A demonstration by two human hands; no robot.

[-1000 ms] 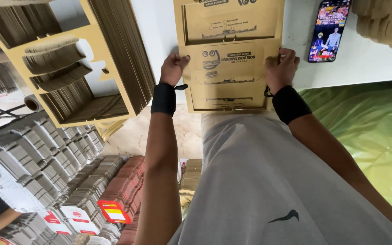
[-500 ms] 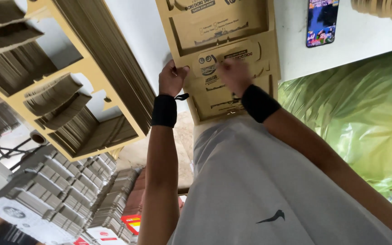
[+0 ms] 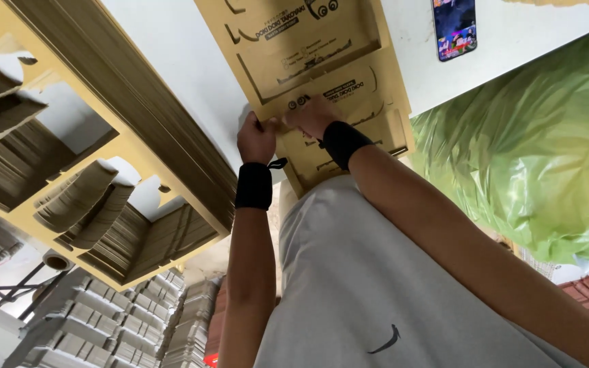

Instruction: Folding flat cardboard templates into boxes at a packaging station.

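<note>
White bench (image 3: 192, 61), far and left edges cut off by frame. Tall stack of flat die-cut cardboard blanks (image 3: 124, 170) fills its left side, top cropped. Green plastic bag (image 3: 533, 163) off the right edge, contents hidden. Flat die-cut box blank (image 3: 315, 61) lies at the near edge, overhanging toward the torso, upper part out of frame. Both hands meet on its near-left portion: left hand (image 3: 256, 138) pinches the edge, right hand (image 3: 316, 116) presses down closed on it, fingertips hidden. Phone (image 3: 454, 27) near right edge, top cropped.
</note>
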